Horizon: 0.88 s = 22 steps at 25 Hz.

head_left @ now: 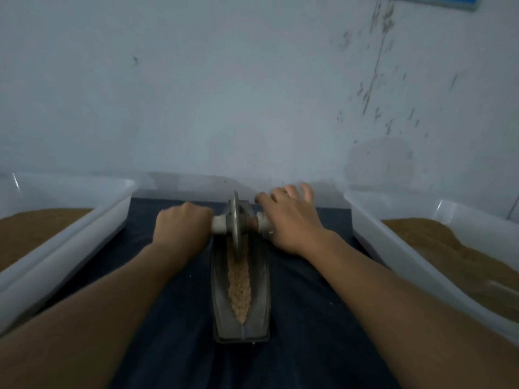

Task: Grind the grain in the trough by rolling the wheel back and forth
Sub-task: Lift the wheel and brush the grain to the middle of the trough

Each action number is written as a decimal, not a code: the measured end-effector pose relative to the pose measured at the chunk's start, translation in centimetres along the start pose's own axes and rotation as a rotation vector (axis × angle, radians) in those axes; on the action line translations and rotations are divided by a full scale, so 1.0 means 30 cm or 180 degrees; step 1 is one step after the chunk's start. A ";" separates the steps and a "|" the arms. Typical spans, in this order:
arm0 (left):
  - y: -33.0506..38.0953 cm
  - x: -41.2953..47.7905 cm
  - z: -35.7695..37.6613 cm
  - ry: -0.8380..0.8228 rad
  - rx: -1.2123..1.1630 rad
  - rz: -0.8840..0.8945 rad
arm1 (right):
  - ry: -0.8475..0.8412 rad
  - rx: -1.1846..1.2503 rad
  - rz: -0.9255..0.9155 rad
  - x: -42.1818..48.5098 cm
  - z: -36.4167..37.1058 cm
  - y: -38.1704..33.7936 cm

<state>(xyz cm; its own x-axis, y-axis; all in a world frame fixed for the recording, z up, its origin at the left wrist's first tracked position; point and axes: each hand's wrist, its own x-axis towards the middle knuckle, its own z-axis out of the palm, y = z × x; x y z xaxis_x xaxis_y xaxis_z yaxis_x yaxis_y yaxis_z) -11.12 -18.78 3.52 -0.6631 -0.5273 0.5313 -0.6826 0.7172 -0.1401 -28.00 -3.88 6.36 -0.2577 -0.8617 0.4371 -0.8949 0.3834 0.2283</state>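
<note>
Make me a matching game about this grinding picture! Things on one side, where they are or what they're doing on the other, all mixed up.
Things:
1. wheel
2. grain
3. left hand
4. right hand

Descriptions:
A. fingers stretched out, palm on the right handle
B. lies along the groove of the trough
C. stands upright near the trough's far end
D. fingers curled round the left handle

Pairs: 1-C, 2-B, 3-D, 4-A
</note>
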 end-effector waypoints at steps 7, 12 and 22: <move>0.013 -0.054 0.058 0.0171 -0.0240 -0.0411 | -0.0358 0.0544 0.1444 -0.397 -0.059 0.085; 0.006 -0.067 0.069 0.0155 -0.0621 -0.0618 | -0.0806 0.0725 0.1498 -0.421 -0.023 0.101; -0.036 -0.093 0.063 0.0072 -0.1846 -0.1388 | 0.2262 0.1449 0.0860 -0.134 -0.242 0.047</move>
<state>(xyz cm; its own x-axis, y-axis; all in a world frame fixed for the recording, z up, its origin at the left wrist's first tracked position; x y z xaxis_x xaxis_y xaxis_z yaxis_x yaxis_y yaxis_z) -9.12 -18.96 0.61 -0.3570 -0.8154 0.4557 -0.6065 0.5733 0.5508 -25.59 2.55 11.25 -0.3294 -0.2925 0.8977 -0.9334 0.2441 -0.2630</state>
